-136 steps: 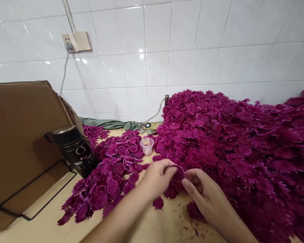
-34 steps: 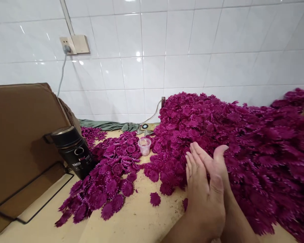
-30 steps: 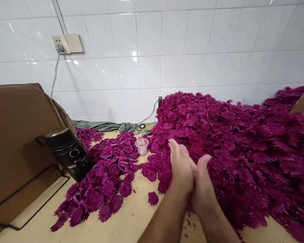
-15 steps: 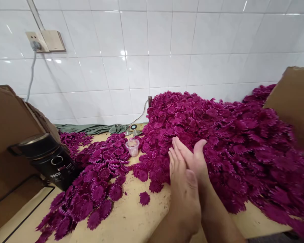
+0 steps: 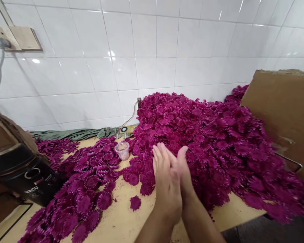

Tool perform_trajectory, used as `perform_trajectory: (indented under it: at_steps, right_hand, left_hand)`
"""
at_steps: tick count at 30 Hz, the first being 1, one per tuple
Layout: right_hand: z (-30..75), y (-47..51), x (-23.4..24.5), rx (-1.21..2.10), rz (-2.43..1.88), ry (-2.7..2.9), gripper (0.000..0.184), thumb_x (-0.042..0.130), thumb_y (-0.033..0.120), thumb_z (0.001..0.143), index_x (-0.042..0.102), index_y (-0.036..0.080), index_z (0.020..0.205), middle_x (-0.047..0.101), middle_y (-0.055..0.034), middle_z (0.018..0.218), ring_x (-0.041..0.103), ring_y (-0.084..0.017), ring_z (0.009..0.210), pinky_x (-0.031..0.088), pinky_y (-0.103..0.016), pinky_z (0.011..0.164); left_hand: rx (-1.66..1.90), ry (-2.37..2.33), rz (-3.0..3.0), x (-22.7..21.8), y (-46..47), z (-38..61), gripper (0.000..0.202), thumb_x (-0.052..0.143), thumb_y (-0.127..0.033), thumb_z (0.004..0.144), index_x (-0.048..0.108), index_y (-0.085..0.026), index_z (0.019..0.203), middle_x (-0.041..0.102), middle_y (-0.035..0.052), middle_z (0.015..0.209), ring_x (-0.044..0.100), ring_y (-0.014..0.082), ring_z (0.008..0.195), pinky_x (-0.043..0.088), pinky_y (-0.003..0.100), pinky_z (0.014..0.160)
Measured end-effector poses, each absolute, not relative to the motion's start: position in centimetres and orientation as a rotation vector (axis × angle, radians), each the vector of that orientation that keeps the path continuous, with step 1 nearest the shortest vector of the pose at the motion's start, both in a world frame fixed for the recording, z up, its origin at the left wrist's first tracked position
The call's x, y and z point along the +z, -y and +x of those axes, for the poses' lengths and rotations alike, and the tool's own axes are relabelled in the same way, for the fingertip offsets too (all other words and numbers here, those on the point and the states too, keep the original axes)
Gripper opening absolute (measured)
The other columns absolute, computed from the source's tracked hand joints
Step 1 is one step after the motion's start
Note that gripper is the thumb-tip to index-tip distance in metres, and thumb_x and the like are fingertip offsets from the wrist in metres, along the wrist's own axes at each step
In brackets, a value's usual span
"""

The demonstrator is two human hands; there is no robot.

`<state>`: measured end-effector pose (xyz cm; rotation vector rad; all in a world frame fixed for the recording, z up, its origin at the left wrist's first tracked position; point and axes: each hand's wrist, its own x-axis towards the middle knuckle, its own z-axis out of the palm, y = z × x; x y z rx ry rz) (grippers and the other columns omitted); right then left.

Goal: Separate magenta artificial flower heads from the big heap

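My left hand (image 5: 166, 184) and my right hand (image 5: 182, 170) are pressed palm to palm in front of me, fingers stretched out and together, with nothing visible between them. They hover over the near edge of a large heap of magenta fabric flower heads (image 5: 212, 141). A smaller spread of the same flowers (image 5: 91, 179) lies to the left on the pale wooden table (image 5: 121, 222). One loose flower (image 5: 135, 203) lies alone just left of my left wrist.
A small clear plastic cup (image 5: 123, 150) stands between the two flower piles. A black vacuum flask (image 5: 25, 175) lies at the left against brown cardboard. Another cardboard sheet (image 5: 281, 108) leans at the right. Green cloth (image 5: 73, 134) and a cable run along the white tiled wall.
Earlier my fingers pinched a flower at the pile's edge. Since then the hands rub palm against palm, sliding back and forth, while my view swings to the right, revealing the right cardboard.
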<state>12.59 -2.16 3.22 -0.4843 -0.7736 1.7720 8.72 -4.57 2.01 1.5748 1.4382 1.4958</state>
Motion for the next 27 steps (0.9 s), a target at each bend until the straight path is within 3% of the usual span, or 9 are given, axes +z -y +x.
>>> perform_trajectory:
  at_steps: [3,8,10,13,19,23,27]
  right_hand:
    - [12.7,1.3,3.7,1.756,-0.446,0.772,0.077,0.019,0.077,0.072,0.047,0.028,0.125,0.046,-0.0012,0.134,0.024,-0.018,0.133,0.023,-0.045,0.107]
    - [11.6,2.4,2.4,1.785,-0.392,0.776,0.072,0.025,0.070,0.077,0.045,0.024,0.128,0.042,-0.0042,0.137,0.025,-0.019,0.133,0.019,-0.045,0.108]
    - [11.8,2.0,2.2,1.803,-0.364,0.747,0.072,0.023,0.071,0.077,0.045,0.025,0.128,0.043,-0.0039,0.137,0.025,-0.018,0.133,0.019,-0.044,0.108]
    - [12.5,1.1,2.3,1.820,-0.346,0.712,0.079,0.019,0.077,0.072,0.047,0.027,0.126,0.045,-0.0031,0.135,0.025,-0.019,0.133,0.020,-0.045,0.107]
    - [12.3,1.6,1.8,1.852,-0.306,0.706,0.074,0.020,0.071,0.077,0.045,0.024,0.128,0.046,-0.0039,0.134,0.025,-0.018,0.133,0.018,-0.043,0.108]
    - [13.0,0.8,1.7,1.836,-0.295,0.683,0.077,0.021,0.076,0.072,0.048,0.027,0.126,0.048,-0.0029,0.133,0.025,-0.019,0.133,0.019,-0.043,0.108]
    - [13.0,0.3,2.1,1.854,-0.240,0.649,0.079,0.018,0.075,0.073,0.050,0.024,0.124,0.047,-0.0047,0.133,0.026,-0.019,0.132,0.020,-0.042,0.108]
  left_hand:
    - [1.462,-1.408,1.796,2.1,4.4,9.0,0.073,0.012,-0.060,0.083,0.007,-0.018,0.142,-0.003,0.0027,0.150,-0.012,0.0196,0.134,-0.004,0.038,0.110]
    - [1.488,-1.689,1.404,3.4,0.6,7.5,0.068,0.007,-0.053,0.085,0.001,-0.016,0.142,-0.010,0.0050,0.149,-0.017,0.0180,0.132,-0.005,0.039,0.109]
    - [1.469,-1.667,1.458,3.2,1.2,7.8,0.065,0.007,-0.051,0.086,0.006,-0.017,0.142,-0.003,0.0056,0.150,-0.013,0.0197,0.133,-0.003,0.041,0.109]
    - [1.402,-1.533,1.704,2.6,3.1,9.0,0.073,0.026,-0.060,0.081,0.020,-0.017,0.140,0.009,0.0065,0.150,-0.006,0.0221,0.135,0.000,0.038,0.110]
    - [1.501,-1.918,1.517,1.9,3.1,10.6,0.070,0.022,-0.055,0.084,0.002,-0.021,0.142,-0.012,0.0033,0.149,-0.017,0.0208,0.133,-0.009,0.043,0.108]
    - [1.372,-1.686,1.875,1.9,3.4,10.1,0.075,0.024,-0.059,0.081,0.014,-0.014,0.141,0.002,0.0087,0.150,-0.009,0.0231,0.134,-0.002,0.041,0.110]
    - [1.259,-1.823,1.866,2.6,1.1,8.6,0.076,0.019,-0.053,0.085,0.002,-0.004,0.140,-0.010,0.0172,0.148,-0.016,0.0234,0.133,-0.003,0.047,0.108]
